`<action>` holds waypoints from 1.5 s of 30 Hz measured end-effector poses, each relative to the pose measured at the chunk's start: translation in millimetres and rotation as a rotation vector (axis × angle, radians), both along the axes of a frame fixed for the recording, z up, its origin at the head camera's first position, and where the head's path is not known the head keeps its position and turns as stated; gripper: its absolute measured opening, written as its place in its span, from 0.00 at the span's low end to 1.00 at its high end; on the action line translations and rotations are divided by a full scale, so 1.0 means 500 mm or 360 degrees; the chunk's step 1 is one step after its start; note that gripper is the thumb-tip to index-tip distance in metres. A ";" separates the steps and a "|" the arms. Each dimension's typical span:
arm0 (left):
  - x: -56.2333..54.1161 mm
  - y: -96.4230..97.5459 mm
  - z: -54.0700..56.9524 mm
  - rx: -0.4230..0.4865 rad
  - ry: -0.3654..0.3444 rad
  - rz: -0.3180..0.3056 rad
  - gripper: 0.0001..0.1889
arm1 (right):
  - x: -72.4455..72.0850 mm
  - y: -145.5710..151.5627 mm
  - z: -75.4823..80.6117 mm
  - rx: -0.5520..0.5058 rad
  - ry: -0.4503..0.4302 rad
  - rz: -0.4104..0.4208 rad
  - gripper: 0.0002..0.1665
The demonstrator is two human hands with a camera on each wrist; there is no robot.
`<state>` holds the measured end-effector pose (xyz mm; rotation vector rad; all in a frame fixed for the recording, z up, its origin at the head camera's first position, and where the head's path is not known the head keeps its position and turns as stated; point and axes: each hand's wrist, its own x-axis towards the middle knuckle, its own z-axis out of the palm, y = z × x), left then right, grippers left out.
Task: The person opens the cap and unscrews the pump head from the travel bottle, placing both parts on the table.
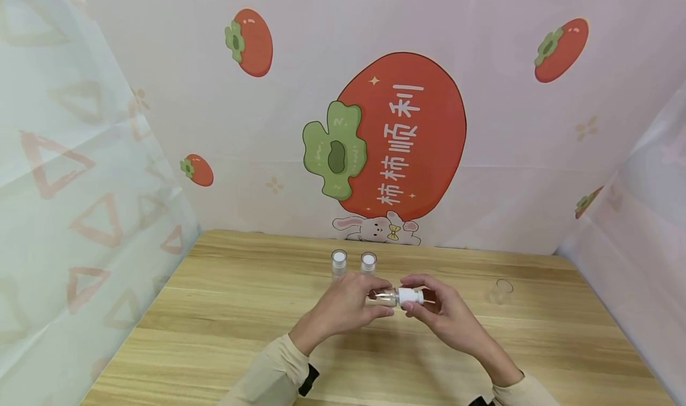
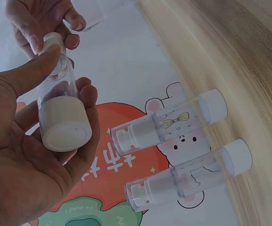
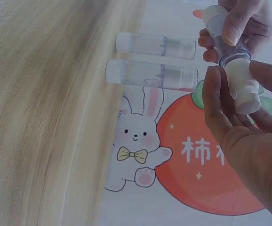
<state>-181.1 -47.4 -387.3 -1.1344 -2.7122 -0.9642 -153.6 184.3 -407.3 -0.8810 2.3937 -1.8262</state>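
with the left hand [image 1: 348, 303] curled round the clear bottle [image 1: 387, 299] and the right hand [image 1: 449, 315] pinching its white pump top [image 3: 239, 77], best keep both squarely aligned.

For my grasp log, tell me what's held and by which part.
A clear pump bottle: the left grip holds its transparent body, the right grip its white collar, beside the pump head.

My left hand [image 2: 28, 160] round a clear bottle [image 2: 63, 92] — white base [image 2: 65, 125] nearest, my right hand [image 2: 42, 16] at its top, two bottles [image 2: 169, 120] on the wood table [image 2: 249, 61]
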 end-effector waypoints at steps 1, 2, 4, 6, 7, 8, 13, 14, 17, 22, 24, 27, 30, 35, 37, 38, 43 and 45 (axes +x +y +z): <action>0.000 0.000 0.000 -0.0003 0.0000 0.0002 0.13 | 0.000 0.000 0.000 -0.0004 0.0002 0.0009 0.19; 0.000 0.000 0.000 -0.0005 0.0000 0.0003 0.13 | 0.000 0.000 0.000 -0.0005 0.0008 0.0014 0.18; 0.001 0.000 0.001 -0.0006 -0.0008 0.0004 0.13 | 0.001 0.001 -0.001 -0.0008 0.0022 0.0022 0.17; 0.002 0.001 0.001 -0.0004 -0.0024 0.0005 0.13 | 0.002 0.001 -0.001 -0.0010 0.0043 0.0024 0.16; 0.003 0.001 0.001 -0.0001 -0.0033 0.0006 0.13 | 0.003 0.001 -0.001 -0.0009 0.0053 0.0022 0.16; 0.003 0.001 0.001 0.0002 -0.0042 0.0006 0.13 | 0.003 0.001 -0.001 -0.0008 0.0062 0.0020 0.16; 0.004 0.000 0.000 0.0018 -0.0073 -0.0001 0.13 | 0.004 -0.001 -0.005 0.0003 0.0081 0.0005 0.16; 0.004 0.000 0.000 0.0020 -0.0075 -0.0005 0.13 | 0.004 -0.001 -0.005 0.0005 0.0084 0.0001 0.16; 0.004 -0.001 -0.001 0.0025 -0.0077 -0.0014 0.13 | 0.002 -0.002 -0.007 0.0006 0.0098 -0.0011 0.14; 0.003 -0.001 -0.001 0.0017 -0.0072 -0.0019 0.14 | 0.000 -0.003 -0.005 0.0007 0.0115 -0.0048 0.10; 0.002 -0.001 -0.001 0.0017 -0.0072 -0.0020 0.14 | -0.001 -0.003 -0.005 0.0007 0.0117 -0.0057 0.10; 0.001 -0.001 0.000 0.0022 -0.0084 -0.0024 0.14 | -0.002 -0.003 -0.004 0.0011 0.0120 -0.0071 0.11; 0.000 -0.002 0.000 0.0025 -0.0090 -0.0032 0.13 | -0.003 -0.002 -0.003 0.0019 0.0112 -0.0092 0.15; -0.001 -0.002 0.000 0.0024 -0.0068 -0.0045 0.12 | -0.003 -0.001 0.000 0.0046 0.0100 -0.0101 0.15; -0.002 -0.002 -0.001 0.0020 -0.0060 -0.0047 0.12 | -0.002 0.000 0.000 0.0052 0.0089 -0.0095 0.15; -0.002 -0.003 -0.001 0.0016 -0.0056 -0.0046 0.12 | -0.002 0.000 0.000 0.0055 0.0084 -0.0090 0.14; -0.001 -0.003 -0.002 0.0009 -0.0060 -0.0046 0.12 | -0.001 0.000 0.002 0.0066 0.0089 -0.0080 0.14; -0.001 -0.004 -0.002 0.0004 -0.0060 -0.0045 0.12 | -0.001 0.000 0.003 0.0069 0.0107 -0.0074 0.15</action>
